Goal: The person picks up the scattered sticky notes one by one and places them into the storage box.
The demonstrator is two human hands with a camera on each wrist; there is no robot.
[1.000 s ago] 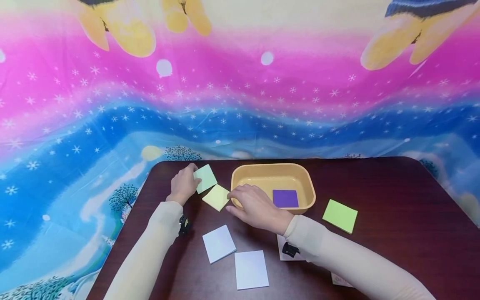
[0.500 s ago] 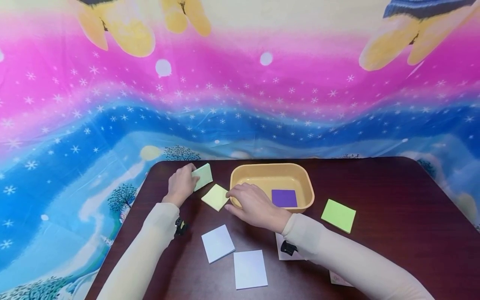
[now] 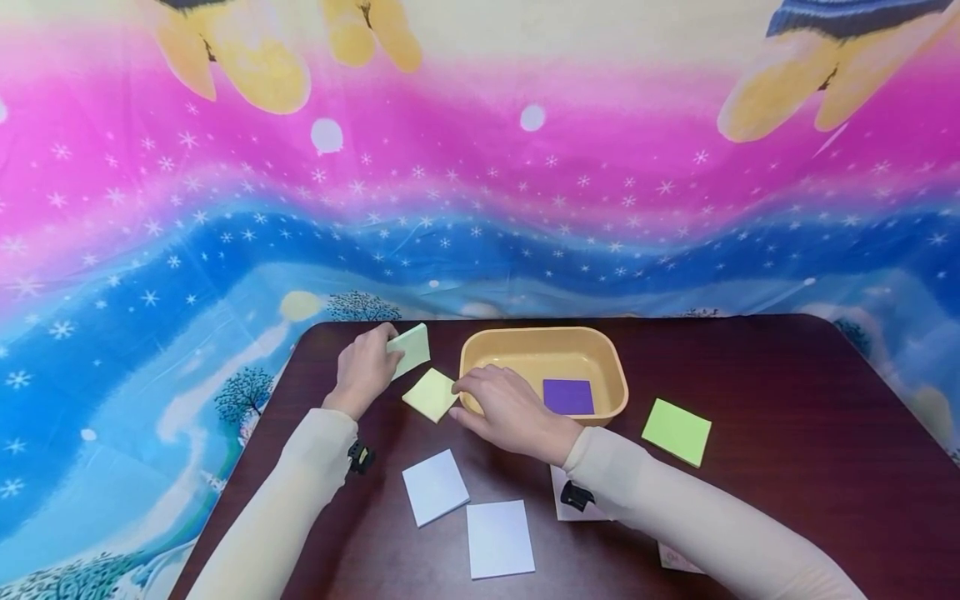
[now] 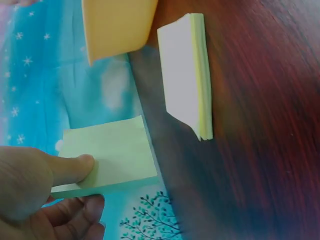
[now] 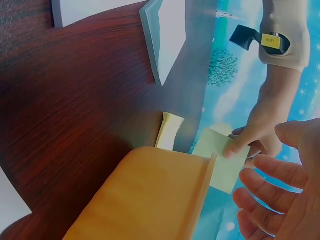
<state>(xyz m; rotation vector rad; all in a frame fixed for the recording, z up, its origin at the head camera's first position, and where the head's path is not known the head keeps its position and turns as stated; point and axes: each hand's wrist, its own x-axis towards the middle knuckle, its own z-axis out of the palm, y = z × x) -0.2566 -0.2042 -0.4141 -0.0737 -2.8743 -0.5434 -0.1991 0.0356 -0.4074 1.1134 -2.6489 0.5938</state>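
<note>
My left hand pinches a pale green sticky note pad by its near edge, thumb on its top face in the left wrist view. The pad is tilted up over the table's far left part. A pale yellow sticky note pad lies just below it, beside the tan plastic basin. Over the basin's left front corner hovers my right hand, its fingers loosely bent and apart, holding nothing. Inside the basin a purple sticky note pad is visible.
Two whitish-blue pads lie on the dark wooden table in front. A lime green pad is right of the basin. My right forearm partly covers two pale pink pads. A printed cloth hangs behind the table.
My left hand has tipped the pale green pad from nearly flat to a steep tilt, raising it off the spot beside the yellow pad. The right hand has stayed in place.
</note>
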